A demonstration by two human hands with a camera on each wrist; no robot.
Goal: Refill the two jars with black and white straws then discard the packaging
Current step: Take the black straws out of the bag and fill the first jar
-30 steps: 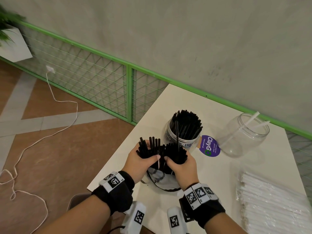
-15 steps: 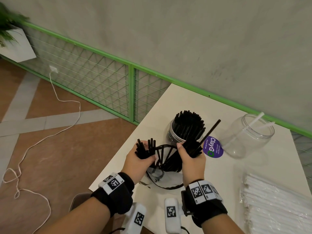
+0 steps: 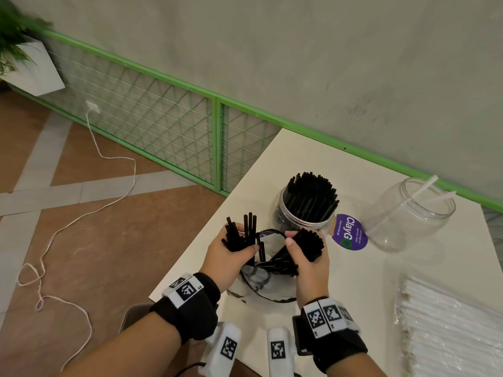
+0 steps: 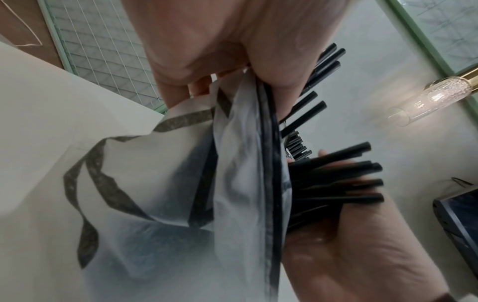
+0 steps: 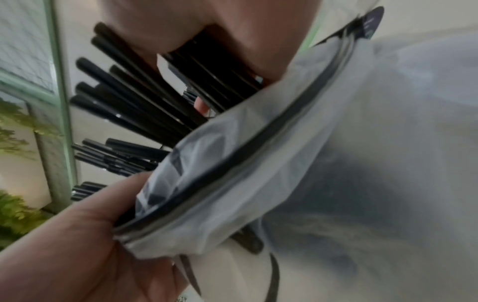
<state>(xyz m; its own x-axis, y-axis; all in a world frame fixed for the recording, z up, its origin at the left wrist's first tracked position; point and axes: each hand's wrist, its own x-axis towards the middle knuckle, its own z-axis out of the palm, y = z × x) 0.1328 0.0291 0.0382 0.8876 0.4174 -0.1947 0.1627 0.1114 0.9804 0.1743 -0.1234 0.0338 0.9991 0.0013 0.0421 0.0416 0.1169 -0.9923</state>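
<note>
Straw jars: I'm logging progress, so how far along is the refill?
Done: the black-straw jar looks packed. In hand: the left hand and right hand each grip black straws from the open bag. Left: the clear jar holds only two white straws, the white straw pack lies unopened-looking, and no packaging is discarded.

One readable brand, on a table sticker

A round purple sticker (image 3: pixel 350 232) on the white table (image 3: pixel 367 273) reads "ClayGO" in white letters with a green O; its smaller lines of print are too fine to read.
</note>
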